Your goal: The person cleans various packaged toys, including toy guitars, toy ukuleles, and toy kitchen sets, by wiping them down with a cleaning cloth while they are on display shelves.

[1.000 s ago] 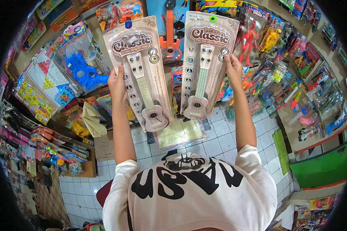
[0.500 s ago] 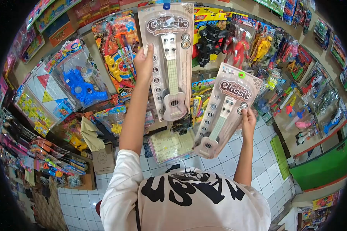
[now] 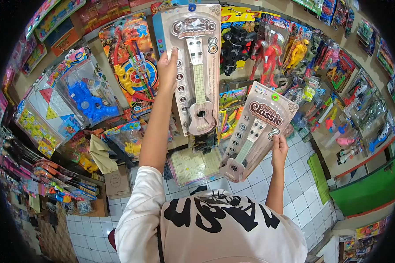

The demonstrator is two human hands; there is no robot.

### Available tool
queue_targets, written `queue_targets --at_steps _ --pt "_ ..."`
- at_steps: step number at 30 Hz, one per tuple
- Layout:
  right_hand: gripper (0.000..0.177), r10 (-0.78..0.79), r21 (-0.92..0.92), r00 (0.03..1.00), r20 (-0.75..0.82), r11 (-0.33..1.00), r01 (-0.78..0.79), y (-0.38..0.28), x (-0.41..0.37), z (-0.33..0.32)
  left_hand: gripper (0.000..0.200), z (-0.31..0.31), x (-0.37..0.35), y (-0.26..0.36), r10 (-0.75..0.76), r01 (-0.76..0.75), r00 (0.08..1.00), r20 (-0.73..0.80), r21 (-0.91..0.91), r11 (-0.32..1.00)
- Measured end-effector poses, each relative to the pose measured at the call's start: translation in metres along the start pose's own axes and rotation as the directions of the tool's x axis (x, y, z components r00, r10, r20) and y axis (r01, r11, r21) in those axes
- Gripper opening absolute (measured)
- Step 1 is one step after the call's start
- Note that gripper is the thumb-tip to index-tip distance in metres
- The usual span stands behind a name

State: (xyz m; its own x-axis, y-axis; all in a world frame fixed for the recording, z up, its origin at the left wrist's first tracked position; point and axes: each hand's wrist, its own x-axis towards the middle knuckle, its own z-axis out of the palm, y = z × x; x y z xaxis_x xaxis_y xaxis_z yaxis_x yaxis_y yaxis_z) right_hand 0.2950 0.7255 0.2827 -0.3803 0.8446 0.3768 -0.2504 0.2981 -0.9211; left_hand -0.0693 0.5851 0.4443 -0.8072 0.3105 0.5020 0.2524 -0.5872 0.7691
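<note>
A tall blister pack with a toy guitar [image 3: 200,92], printed "Classic", stands upright at the upper middle. My left hand [image 3: 167,70] grips its left edge, thumb on the front and the other fingers hidden behind. A second, similar "Classic" guitar pack [image 3: 256,131] tilts to the right, lower down. Its right edge is pinched in my right hand [image 3: 279,149]. The two packs are apart. Behind the taller pack, a bluish card edge shows at its left side.
Packaged toys hang all around: a target set [image 3: 138,74], a blue toy gun [image 3: 91,103], a red figure [image 3: 273,57] and black binoculars [image 3: 237,48]. A cardboard box [image 3: 117,183] sits on the tiled floor [image 3: 300,193]. A green panel [image 3: 364,186] stands at the right.
The left pack has shifted slightly right and turned, uncovering the bluish edge at its left. My right hand and its pack have moved slightly down.
</note>
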Motion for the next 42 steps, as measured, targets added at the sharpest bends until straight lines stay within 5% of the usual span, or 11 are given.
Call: queue_targets --at_steps 18,35,38,42 --pt "0.019 0.071 0.044 0.997 0.01 0.996 -0.071 0.023 -0.005 0.0 0.028 -0.006 0.002 -0.005 -0.026 0.025 0.999 -0.021 -0.056 0.998" --pt "0.019 0.161 0.049 0.985 -0.058 0.986 -0.158 0.008 -0.018 0.003 0.03 -0.035 0.118 -0.062 0.074 -0.074 0.997 0.0 0.067 0.995" --pt "0.02 0.032 -0.082 0.998 0.062 0.996 -0.027 -0.007 0.004 0.016 0.029 -0.036 0.122 -0.064 0.126 -0.126 0.992 0.009 0.133 0.983" --pt "0.02 -0.117 -0.004 0.989 0.09 0.993 0.118 -0.046 0.047 0.071 0.03 -0.046 0.139 -0.08 0.153 -0.16 0.987 0.05 0.202 0.966"
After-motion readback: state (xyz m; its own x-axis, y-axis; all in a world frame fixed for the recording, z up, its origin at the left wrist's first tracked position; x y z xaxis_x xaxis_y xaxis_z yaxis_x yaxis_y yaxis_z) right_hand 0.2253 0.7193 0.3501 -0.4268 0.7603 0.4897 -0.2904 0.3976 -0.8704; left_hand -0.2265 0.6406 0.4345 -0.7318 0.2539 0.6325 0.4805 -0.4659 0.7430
